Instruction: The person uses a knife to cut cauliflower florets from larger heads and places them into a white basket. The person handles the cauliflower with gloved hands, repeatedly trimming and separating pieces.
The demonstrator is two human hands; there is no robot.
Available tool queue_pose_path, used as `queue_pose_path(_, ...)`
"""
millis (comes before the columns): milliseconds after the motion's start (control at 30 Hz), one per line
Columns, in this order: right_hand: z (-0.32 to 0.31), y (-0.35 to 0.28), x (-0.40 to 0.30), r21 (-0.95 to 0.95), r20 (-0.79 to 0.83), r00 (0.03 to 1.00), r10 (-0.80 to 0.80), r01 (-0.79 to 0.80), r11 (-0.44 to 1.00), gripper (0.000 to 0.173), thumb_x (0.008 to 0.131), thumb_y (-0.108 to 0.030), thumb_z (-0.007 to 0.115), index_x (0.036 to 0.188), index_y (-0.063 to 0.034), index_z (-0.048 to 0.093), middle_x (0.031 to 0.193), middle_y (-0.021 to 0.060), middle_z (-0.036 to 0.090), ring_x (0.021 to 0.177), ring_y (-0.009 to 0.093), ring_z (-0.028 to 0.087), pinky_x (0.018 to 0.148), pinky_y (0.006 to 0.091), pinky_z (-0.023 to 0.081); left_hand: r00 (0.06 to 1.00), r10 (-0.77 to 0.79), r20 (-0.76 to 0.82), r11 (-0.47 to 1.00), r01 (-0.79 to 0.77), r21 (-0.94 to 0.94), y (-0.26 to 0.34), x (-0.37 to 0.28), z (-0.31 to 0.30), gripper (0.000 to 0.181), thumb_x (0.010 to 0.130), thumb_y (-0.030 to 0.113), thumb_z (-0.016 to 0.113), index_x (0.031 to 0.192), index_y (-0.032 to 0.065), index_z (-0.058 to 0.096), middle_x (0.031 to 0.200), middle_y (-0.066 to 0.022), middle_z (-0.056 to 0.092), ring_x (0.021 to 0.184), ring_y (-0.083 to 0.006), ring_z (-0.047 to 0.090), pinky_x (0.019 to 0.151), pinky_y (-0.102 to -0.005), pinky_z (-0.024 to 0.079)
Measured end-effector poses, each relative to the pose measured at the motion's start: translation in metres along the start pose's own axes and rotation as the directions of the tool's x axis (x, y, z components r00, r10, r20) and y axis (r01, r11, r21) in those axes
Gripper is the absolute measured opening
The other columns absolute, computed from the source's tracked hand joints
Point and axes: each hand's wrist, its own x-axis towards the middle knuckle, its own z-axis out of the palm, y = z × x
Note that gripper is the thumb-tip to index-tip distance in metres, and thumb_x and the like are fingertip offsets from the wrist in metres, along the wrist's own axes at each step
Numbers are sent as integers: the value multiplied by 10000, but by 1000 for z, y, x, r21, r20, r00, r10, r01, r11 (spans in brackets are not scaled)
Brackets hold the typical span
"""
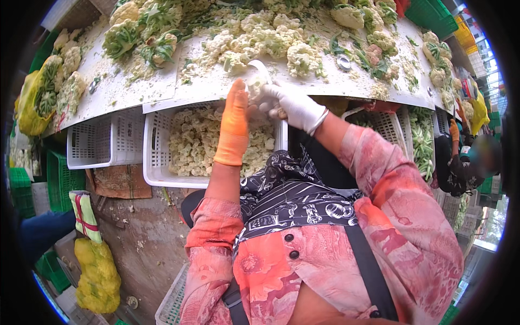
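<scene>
My left hand [233,126], in an orange knit glove, is held edge-on above a crate, against a pale cauliflower piece [256,86] that it seems to hold. My right hand [294,106], in a white glove, is closed around a knife whose handle is hidden. The knife's curved blade [261,70] rises beyond the cauliflower piece, close to the table edge. Below both hands, a white plastic crate [149,162] contains many cut cauliflower florets [195,142]. Blur hides where the right fingers meet the piece.
Cauliflower heads [268,38] and leafy trimmings lie across the white table [203,91]. A second white crate [91,140] stands left under the table; a crate of green stalks [420,142] stands right. A yellow net bag [97,276] rests at lower left. Another person [463,162] works at far right.
</scene>
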Motion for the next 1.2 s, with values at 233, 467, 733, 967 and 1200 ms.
queue_pose_path(233,47,19,-32,-548,-62,923,-379,286,786,299,1019,-291,617,1173,-37,582,867,99,709,712,156,669,652,306,537,994,80,70,968,-61,-243,36,-17,-14,600,1006,352,646,1484,62,425,1241,-115,636,1127,-233,631,961,-375,523)
queue_pose_path(467,47,24,-67,-728,279,844,-458,497,472,263,970,-256,655,1163,-83,607,884,160,719,834,326,717,753,386,554,989,-11,147,1000,7,28,57,-41,-43,565,984,122,672,1479,10,422,1222,-115,635,1043,-196,656,916,-337,547)
queue_pose_path(733,51,36,-75,-778,352,864,-360,484,401,251,977,-260,601,1125,-59,589,927,189,718,900,383,704,780,439,548,989,123,77,946,-140,293,60,-57,-51,597,940,90,713,1429,-55,403,1245,-159,619,1024,-233,678,904,-333,549)
queue_pose_path(967,63,55,-62,-814,332,885,-325,443,376,270,971,-260,573,1137,-48,574,901,207,698,884,419,678,781,482,530,997,25,-73,982,-11,187,55,-62,-56,686,902,33,689,1469,-71,316,1281,-219,590,1049,-255,675,885,-325,577)
queue_pose_path(1200,82,48,-49,-400,249,948,199,-87,913,255,1004,-312,520,1046,-63,554,752,13,549,538,120,532,464,309,451,941,-56,-333,989,98,110,47,-60,-51,573,934,46,597,1452,-68,382,1091,-151,660,983,-233,703,790,-317,607)
